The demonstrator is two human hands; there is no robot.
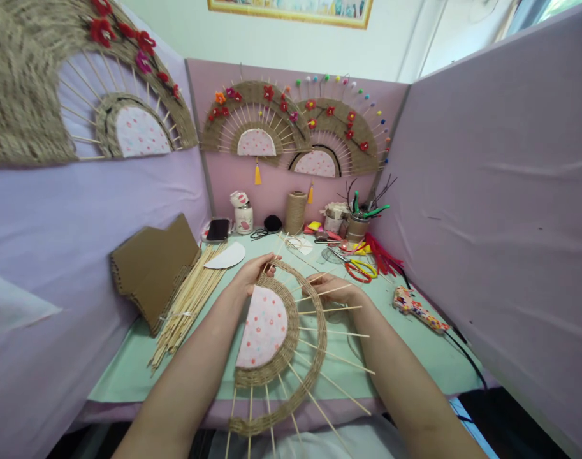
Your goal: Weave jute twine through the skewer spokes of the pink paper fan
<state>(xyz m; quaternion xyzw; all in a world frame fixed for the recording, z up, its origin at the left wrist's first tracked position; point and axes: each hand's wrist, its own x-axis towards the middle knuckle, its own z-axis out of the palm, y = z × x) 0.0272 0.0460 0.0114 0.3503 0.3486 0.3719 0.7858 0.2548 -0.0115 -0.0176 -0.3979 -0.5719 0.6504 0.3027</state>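
My left hand is closed on the upper end of a half-round woven fan, with its straight side turned left. The fan has a white half-circle cloth centre with pink dots, a band of twine weaving around it, and thin wooden sticks fanning outward through a second, outer woven band. Behind the upper sticks my right hand is closed, fingertips pinched at the outer band. A loose loop of jute twine hangs below it; the pinched part is partly hidden by sticks.
Left lie a bundle of wooden sticks, folded cardboard and a white half-circle. A twine spool stands at the back. Scissors and a glue gun with its cord lie right. Finished fans hang on the partition.
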